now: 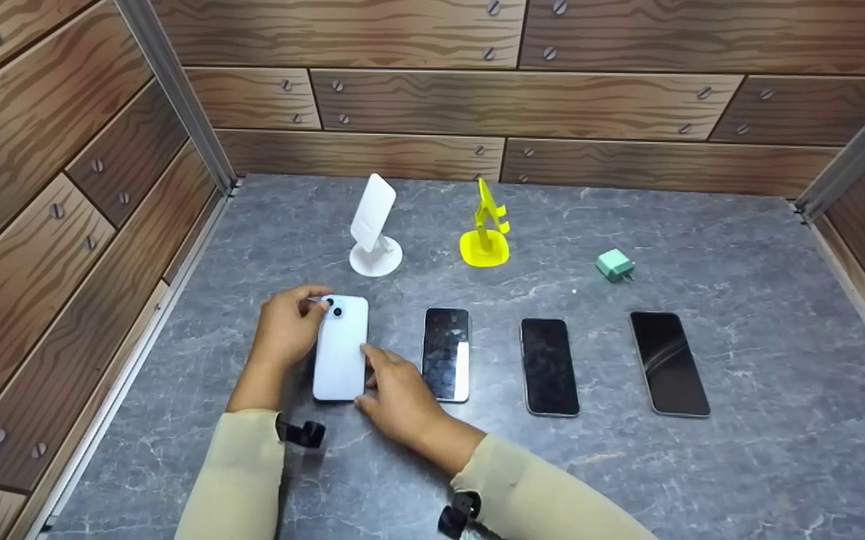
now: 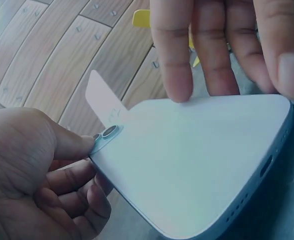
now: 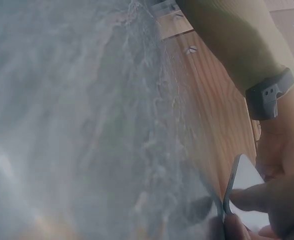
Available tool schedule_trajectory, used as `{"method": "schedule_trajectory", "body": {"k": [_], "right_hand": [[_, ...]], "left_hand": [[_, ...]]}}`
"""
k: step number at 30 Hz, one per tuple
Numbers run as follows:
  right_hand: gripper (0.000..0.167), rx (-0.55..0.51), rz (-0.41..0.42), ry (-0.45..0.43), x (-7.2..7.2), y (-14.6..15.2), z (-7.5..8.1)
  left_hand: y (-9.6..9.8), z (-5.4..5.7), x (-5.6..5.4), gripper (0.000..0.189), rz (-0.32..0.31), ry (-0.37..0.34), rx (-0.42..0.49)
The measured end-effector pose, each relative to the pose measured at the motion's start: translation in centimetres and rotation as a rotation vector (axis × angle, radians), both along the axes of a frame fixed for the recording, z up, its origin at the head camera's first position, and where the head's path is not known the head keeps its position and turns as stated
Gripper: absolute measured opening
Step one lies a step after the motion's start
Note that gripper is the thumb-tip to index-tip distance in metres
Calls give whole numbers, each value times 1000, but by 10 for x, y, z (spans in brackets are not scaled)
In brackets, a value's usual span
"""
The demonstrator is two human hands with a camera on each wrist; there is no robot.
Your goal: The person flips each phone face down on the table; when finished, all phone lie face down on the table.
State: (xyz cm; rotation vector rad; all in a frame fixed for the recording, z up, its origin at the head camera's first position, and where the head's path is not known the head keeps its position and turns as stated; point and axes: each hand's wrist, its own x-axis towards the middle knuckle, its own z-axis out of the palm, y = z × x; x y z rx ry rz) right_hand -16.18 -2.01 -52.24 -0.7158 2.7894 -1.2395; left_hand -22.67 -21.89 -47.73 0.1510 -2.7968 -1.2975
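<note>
We see a pale bluish-white, flat rectangular smartphone (image 1: 340,360) lying back up in the left half of the view, at the near side of a grey marbled tabletop (image 1: 777,300), its two dark round lenses at the far left corner. Our left hand (image 1: 287,326) pinches that corner, thumb beside the lenses and the other fingers curled in at the edge. Our right hand (image 1: 406,394) holds the phone's right edge near its lower end between thumb and fingers; we cannot tell whether the phone is fully down on the surface. Just to its right is a slim phone with a glossy black screen and light rim (image 1: 446,345), beyond the right fingers, and farther right come a dark-screened phone with rounded corners (image 1: 550,367) and a larger black-screened phone (image 1: 670,364), all three face up. Behind the pale phone stands a white stand with a round base and tilted plate (image 1: 373,217); right of that is a bright yellow phone stand (image 1: 485,247), then a mint-green cube-shaped charger (image 1: 615,265) with its prongs showing.
</note>
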Motion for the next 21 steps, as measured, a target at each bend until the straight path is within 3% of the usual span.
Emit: {"method": "schedule_trajectory", "body": {"k": [10,21], "right_hand": [[84,55,2,65,-2,0,-5],[74,102,11,105,-2,1,-4]], "left_hand": [[2,-12,0,30,42,-11,26],[0,-17,-5,32,12,-26,22]]}}
